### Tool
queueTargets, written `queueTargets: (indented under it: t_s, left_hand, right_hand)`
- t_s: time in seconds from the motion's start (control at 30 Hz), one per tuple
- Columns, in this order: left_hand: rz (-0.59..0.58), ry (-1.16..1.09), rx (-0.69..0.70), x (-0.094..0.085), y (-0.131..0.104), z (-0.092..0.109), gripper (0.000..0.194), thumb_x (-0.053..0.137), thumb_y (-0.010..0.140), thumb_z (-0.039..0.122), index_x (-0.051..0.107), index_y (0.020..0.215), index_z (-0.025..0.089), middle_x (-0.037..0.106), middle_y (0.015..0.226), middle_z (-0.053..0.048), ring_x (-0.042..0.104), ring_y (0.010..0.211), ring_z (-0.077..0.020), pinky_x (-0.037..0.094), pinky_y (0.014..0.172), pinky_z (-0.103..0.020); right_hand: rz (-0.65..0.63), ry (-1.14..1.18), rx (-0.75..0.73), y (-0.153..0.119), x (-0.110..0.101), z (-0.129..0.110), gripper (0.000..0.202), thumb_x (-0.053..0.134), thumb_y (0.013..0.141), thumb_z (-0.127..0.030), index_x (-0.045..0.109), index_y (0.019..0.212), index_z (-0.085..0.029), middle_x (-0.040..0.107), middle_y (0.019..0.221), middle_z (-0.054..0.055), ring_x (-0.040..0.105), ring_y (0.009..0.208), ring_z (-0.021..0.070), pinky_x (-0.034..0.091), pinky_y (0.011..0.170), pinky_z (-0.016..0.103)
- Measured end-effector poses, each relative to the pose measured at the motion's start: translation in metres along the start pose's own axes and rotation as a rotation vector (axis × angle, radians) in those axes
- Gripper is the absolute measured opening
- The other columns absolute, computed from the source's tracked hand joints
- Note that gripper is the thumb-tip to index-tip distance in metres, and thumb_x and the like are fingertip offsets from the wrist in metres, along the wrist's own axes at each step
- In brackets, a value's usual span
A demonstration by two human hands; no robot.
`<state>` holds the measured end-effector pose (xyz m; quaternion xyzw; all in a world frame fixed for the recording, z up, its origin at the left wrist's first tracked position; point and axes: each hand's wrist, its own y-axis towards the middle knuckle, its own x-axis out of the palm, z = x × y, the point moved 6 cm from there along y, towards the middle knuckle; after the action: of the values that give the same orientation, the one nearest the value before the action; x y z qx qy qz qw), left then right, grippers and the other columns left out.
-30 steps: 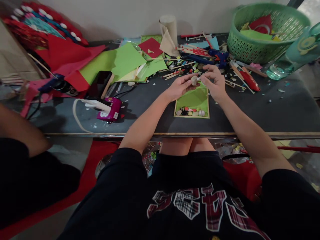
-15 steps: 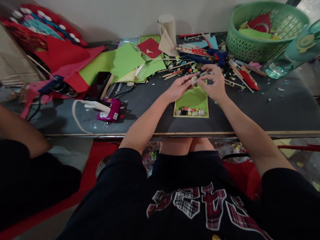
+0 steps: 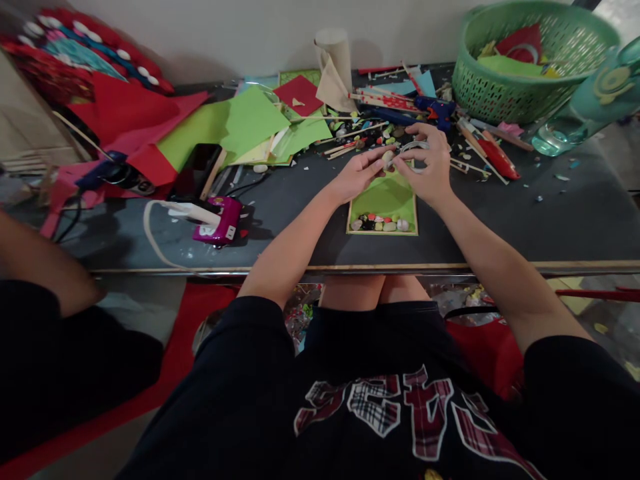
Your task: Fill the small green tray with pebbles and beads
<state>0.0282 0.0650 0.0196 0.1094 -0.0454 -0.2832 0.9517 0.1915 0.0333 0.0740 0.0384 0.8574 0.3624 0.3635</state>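
My left hand (image 3: 356, 176) pinches a pale pebble (image 3: 388, 157) between thumb and fingertips, above the far end of a green panel. Close against it, my right hand (image 3: 429, 163) has thumb and fingers closed at the pebble's right side. A thin, curved, pale-grey strip (image 3: 416, 145) runs through the right fingers; its exact kind is too small to tell. Below both hands lies the green panel (image 3: 383, 200) with a light wooden frame. Along its near edge sits a row of coloured pebbles (image 3: 389, 227), several of them white, black or red.
Behind my hands lie loose pebbles (image 3: 345, 131), sticks (image 3: 385, 100) and a blue glue gun (image 3: 436, 112). A green basket (image 3: 530, 100) and a bottle (image 3: 575, 120) stand right. Left are coloured sheets (image 3: 255, 120), a phone (image 3: 199, 170) and a purple plug adapter (image 3: 223, 220). Another person's arm (image 3: 45, 267) shows far left.
My right fingers have shifted slightly, and the curved grey strip shows more clearly among them. The left hand and its pebble stay almost in place.
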Motion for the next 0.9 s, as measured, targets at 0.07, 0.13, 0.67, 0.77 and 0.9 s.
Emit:
queueTargets:
  t_s: [0.07,0.13,0.67,0.77,0.9]
  left_hand:
    - [0.016,-0.003,-0.013,-0.0009,-0.0005,0.0000,0.048,0.069,0.093,0.050,0.066,0.134,0.027,0.070,0.131,-0.004,0.063,0.127,-0.0234,0.051,0.108,-0.035]
    - [0.025,-0.011,-0.023,-0.0010,-0.0014,0.0004,0.047,0.069,0.094,0.048,0.066,0.135,0.026,0.070,0.131,-0.004,0.063,0.128,-0.0239,0.052,0.109,-0.036]
    - [0.028,-0.044,-0.050,0.0007,-0.0012,-0.0054,0.047,0.067,0.095,0.047,0.065,0.136,0.025,0.071,0.130,-0.006,0.064,0.128,-0.0223,0.051,0.110,-0.035]
    - [0.020,-0.032,-0.027,0.0002,-0.0007,-0.0055,0.048,0.068,0.094,0.049,0.064,0.136,0.026,0.071,0.128,-0.005,0.063,0.127,-0.0221,0.051,0.110,-0.035]
    - [0.014,-0.017,-0.001,0.0000,-0.0002,-0.0058,0.053,0.069,0.091,0.056,0.065,0.135,0.027,0.070,0.130,-0.004,0.064,0.125,-0.0225,0.051,0.109,-0.036]
  right_hand:
    - [-0.001,-0.001,-0.006,-0.0002,0.0006,0.0009,0.041,0.062,0.089,-0.065,0.078,0.085,-0.028,0.063,0.134,0.008,0.057,0.122,0.0365,0.044,0.110,0.063]
    - [-0.010,0.003,-0.013,-0.0003,0.0022,0.0023,0.044,0.058,0.090,-0.068,0.078,0.087,-0.028,0.063,0.135,0.009,0.057,0.122,0.0360,0.045,0.109,0.063]
    - [-0.038,0.015,-0.013,-0.0003,0.0059,0.0032,0.048,0.054,0.091,-0.070,0.077,0.089,-0.029,0.063,0.132,0.010,0.059,0.120,0.0361,0.045,0.109,0.064]
    - [-0.032,0.010,-0.007,0.0001,0.0062,0.0045,0.044,0.057,0.091,-0.068,0.077,0.087,-0.029,0.064,0.132,0.009,0.058,0.120,0.0363,0.045,0.108,0.063]
    - [-0.028,-0.014,0.005,-0.0002,0.0052,0.0031,0.036,0.062,0.090,-0.061,0.078,0.085,-0.029,0.065,0.131,0.007,0.059,0.118,0.0356,0.045,0.107,0.062]
